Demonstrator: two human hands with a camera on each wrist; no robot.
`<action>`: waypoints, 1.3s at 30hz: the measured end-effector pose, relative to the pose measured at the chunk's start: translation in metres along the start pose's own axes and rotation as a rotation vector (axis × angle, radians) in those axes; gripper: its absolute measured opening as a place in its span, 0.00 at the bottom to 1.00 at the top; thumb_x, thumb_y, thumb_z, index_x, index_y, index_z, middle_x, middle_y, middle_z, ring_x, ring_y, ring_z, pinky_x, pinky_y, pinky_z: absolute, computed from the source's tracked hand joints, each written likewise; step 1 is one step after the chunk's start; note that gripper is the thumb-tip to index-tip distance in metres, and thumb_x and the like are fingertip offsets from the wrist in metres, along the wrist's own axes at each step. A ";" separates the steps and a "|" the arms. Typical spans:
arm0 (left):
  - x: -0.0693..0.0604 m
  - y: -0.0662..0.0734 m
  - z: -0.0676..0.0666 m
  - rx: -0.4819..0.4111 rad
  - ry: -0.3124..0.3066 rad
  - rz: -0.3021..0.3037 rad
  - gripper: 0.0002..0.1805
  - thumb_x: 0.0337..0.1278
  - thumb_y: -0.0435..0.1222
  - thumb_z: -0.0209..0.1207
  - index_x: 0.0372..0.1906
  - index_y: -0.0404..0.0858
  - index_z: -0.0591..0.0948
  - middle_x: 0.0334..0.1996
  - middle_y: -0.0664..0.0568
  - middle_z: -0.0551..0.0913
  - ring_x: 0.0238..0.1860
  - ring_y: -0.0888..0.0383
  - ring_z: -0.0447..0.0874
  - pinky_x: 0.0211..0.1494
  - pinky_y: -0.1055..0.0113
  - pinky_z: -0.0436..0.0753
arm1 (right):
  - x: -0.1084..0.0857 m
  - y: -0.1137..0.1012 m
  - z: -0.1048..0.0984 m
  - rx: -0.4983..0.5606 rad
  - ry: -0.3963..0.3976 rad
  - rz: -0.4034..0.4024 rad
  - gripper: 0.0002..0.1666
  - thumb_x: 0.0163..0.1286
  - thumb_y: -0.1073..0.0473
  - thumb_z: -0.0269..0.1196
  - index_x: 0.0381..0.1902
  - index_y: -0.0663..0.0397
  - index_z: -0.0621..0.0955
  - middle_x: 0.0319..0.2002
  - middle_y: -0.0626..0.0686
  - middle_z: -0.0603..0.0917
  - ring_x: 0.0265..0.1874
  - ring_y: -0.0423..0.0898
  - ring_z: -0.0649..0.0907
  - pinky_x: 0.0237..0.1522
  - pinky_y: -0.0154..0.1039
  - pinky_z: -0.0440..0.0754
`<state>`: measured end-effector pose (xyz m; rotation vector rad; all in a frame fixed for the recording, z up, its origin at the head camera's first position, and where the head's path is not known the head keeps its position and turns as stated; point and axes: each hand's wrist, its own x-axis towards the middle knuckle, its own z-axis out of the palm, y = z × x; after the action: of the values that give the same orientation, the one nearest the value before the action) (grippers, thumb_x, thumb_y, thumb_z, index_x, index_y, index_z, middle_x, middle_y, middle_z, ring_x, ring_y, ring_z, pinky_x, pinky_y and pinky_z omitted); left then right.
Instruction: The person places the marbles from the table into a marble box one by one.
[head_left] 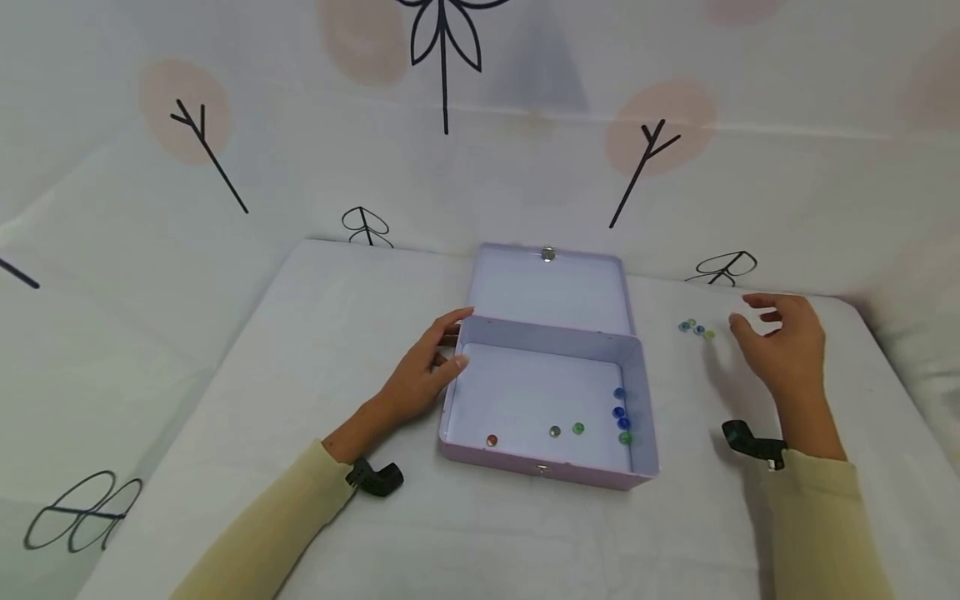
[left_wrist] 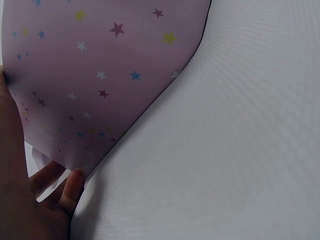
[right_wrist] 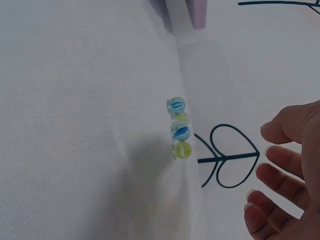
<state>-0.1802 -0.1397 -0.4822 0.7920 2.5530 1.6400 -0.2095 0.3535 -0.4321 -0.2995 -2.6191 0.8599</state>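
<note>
A lilac metal box [head_left: 525,471] lies with its lid [head_left: 551,287] folded back; several glass marbles, among them a red-brown one [head_left: 492,440] and a green one [head_left: 578,428], rest on its floor. My left hand [head_left: 412,379] grips the box's left side, thumb over the rim; in the left wrist view its fingers [left_wrist: 74,189] touch the star-patterned outer wall [left_wrist: 110,75]. My right hand [head_left: 787,350] hovers right of several blue and yellow-green marbles [head_left: 699,330], fingers loosely bent and holding nothing. The right wrist view shows these marbles, one yellow-green [right_wrist: 183,150], apart from the hand [right_wrist: 285,185].
The box stands on a white cloth-covered table [head_left: 420,533]. Behind the table rises a white sheet [head_left: 525,167] with leaf and circle prints, and its lower part meets the table's back edge. A dark device is strapped at each wrist.
</note>
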 end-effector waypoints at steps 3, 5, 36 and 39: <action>0.000 0.000 -0.001 0.005 0.002 0.004 0.36 0.77 0.46 0.54 0.84 0.64 0.57 0.73 0.54 0.73 0.67 0.52 0.75 0.53 0.58 0.80 | 0.000 0.002 0.002 -0.016 -0.048 -0.017 0.29 0.77 0.55 0.61 0.70 0.64 0.78 0.68 0.66 0.75 0.64 0.66 0.75 0.47 0.38 0.68; 0.001 0.000 -0.001 0.000 0.003 0.006 0.37 0.76 0.46 0.54 0.84 0.63 0.58 0.73 0.54 0.73 0.67 0.51 0.75 0.53 0.57 0.80 | 0.001 0.004 0.004 -0.027 -0.085 -0.035 0.30 0.78 0.54 0.61 0.71 0.65 0.77 0.68 0.68 0.74 0.63 0.67 0.75 0.47 0.43 0.70; 0.000 0.001 -0.001 0.010 -0.003 -0.005 0.36 0.76 0.47 0.52 0.84 0.64 0.57 0.72 0.54 0.74 0.67 0.53 0.75 0.52 0.59 0.80 | -0.006 0.023 0.020 -0.057 -0.289 -0.051 0.20 0.77 0.59 0.61 0.59 0.69 0.80 0.57 0.69 0.77 0.51 0.65 0.78 0.44 0.50 0.75; 0.000 0.000 -0.001 0.008 -0.003 -0.005 0.37 0.76 0.47 0.53 0.84 0.64 0.57 0.72 0.55 0.74 0.67 0.53 0.75 0.52 0.58 0.80 | -0.007 0.023 0.021 -0.054 -0.280 -0.054 0.19 0.77 0.59 0.61 0.57 0.68 0.80 0.54 0.69 0.79 0.50 0.64 0.78 0.44 0.50 0.75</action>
<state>-0.1803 -0.1401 -0.4815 0.7876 2.5592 1.6261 -0.2099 0.3589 -0.4638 -0.1284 -2.8966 0.8692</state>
